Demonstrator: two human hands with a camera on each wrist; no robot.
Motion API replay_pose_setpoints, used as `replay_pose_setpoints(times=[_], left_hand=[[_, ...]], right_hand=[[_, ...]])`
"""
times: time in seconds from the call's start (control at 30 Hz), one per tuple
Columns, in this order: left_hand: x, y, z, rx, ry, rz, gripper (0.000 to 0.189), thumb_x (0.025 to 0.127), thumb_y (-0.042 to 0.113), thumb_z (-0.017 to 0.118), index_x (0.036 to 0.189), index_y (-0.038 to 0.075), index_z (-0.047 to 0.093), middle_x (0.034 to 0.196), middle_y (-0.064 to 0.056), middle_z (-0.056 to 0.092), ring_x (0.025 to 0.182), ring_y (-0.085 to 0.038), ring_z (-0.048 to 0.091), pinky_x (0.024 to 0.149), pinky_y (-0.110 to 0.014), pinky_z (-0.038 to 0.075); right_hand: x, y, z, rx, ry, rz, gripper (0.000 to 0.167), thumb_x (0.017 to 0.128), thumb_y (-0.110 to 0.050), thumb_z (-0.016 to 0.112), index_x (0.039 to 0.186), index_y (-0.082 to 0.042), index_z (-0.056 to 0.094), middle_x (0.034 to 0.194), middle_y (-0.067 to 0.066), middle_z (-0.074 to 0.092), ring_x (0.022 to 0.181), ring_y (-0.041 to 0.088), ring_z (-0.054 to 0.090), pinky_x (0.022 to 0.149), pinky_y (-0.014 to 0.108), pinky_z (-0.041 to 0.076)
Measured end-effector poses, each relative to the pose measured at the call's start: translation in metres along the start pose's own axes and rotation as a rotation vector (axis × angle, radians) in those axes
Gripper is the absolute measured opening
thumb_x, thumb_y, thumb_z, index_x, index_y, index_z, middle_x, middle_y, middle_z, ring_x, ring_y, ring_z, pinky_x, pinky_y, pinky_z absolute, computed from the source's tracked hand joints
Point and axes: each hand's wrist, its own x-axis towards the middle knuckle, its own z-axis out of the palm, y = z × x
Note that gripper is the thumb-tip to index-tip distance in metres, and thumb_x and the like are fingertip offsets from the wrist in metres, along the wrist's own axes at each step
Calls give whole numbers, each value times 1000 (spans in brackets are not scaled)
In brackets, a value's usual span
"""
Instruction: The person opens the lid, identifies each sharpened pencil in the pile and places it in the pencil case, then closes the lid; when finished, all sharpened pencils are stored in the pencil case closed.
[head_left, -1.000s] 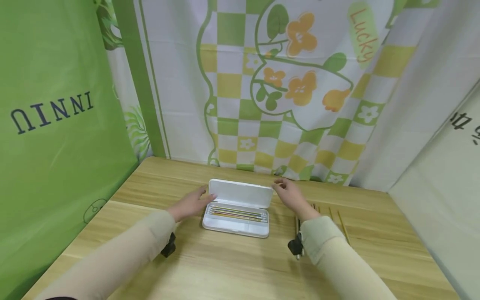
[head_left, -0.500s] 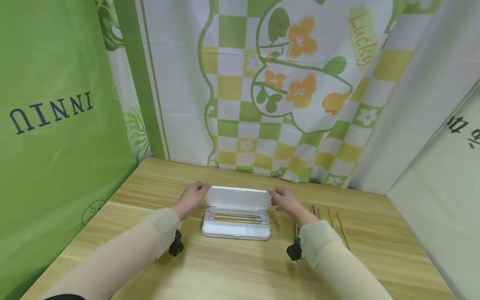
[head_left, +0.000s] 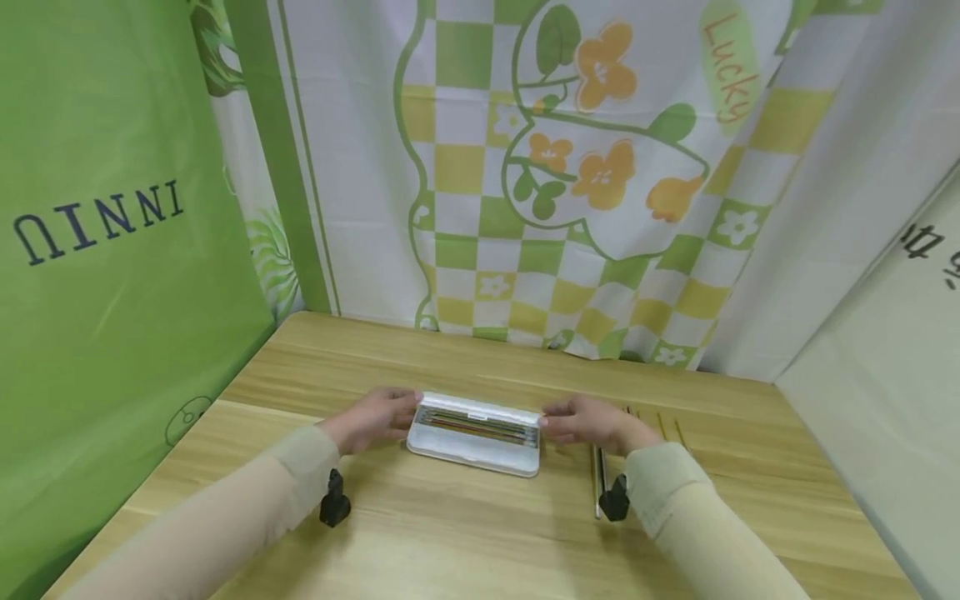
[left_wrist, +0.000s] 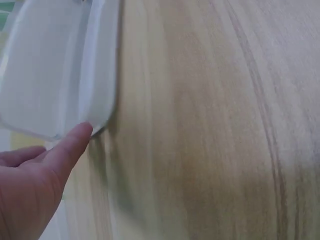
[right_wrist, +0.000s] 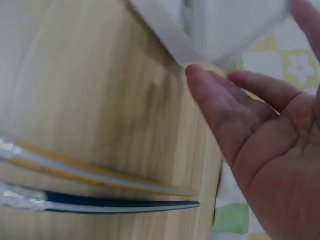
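Observation:
A white pencil case [head_left: 472, 457] lies on the table with several pencils [head_left: 480, 427] in its rear part. Its lid [head_left: 450, 401] leans low over them, partly closed. My left hand [head_left: 375, 419] is at the left end of the lid; in the left wrist view its extended thumb [left_wrist: 70, 150] touches the corner of the case. At the opposite end is my right hand [head_left: 588, 421], its fingertips right at the lid's corner. In the right wrist view those fingers [right_wrist: 220, 107] are extended, with the palm turned towards the case.
Right of the case, several more pencils lie on the wooden table [head_left: 450, 533], among them a yellow one [right_wrist: 100, 172] and a blue one [right_wrist: 125, 206]. A patterned curtain [head_left: 495, 250] hangs behind the table, and a green sheet [head_left: 135, 333] hangs at the left.
The lid has swung down from nearly upright to low over the pencils. Both hands have come down with it, the left having first reached up to the lid's upper corner.

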Motion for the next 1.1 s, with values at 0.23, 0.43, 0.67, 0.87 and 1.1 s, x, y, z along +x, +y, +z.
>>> replay_pose_setpoints(times=[0.23, 0.43, 0.67, 0.87, 1.1], left_hand=[[9, -11, 17, 181, 89, 43, 57, 103, 3, 57, 151, -17, 34, 154, -33, 40, 139, -44, 46, 107, -46, 48], [30, -17, 33, 337, 262, 161, 51, 95, -5, 60, 142, -22, 45, 144, -35, 51, 134, -43, 52, 108, -46, 47], [30, -19, 41, 348, 317, 154, 52, 93, -7, 59, 141, -22, 45, 144, -35, 51, 137, -43, 48, 112, -49, 42], [30, -18, 39, 328, 304, 127, 56, 94, -8, 55, 146, -20, 39, 151, -34, 43, 136, -36, 48, 113, -46, 41], [28, -22, 40, 365, 311, 176, 53, 93, -10, 58, 142, -22, 43, 148, -35, 46, 141, -42, 43, 115, -49, 37]], right_hand=[[1, 4, 11, -250, 95, -17, 75, 94, -20, 78, 150, 13, 41, 137, 29, 59, 125, 41, 59, 102, 54, 49], [7, 5, 15, -310, 188, 35, 75, 94, -14, 77, 152, 12, 39, 135, 27, 60, 128, 42, 56, 105, 53, 47], [14, 5, 18, -320, 218, 31, 72, 91, -8, 78, 148, 16, 42, 126, 26, 65, 120, 40, 60, 100, 49, 51], [16, 4, 21, -285, 225, 33, 70, 91, -7, 79, 147, 16, 44, 122, 24, 68, 109, 31, 67, 92, 43, 56], [16, 5, 26, -330, 237, 38, 70, 91, -5, 78, 146, 18, 42, 119, 26, 68, 101, 28, 69, 86, 41, 58]])
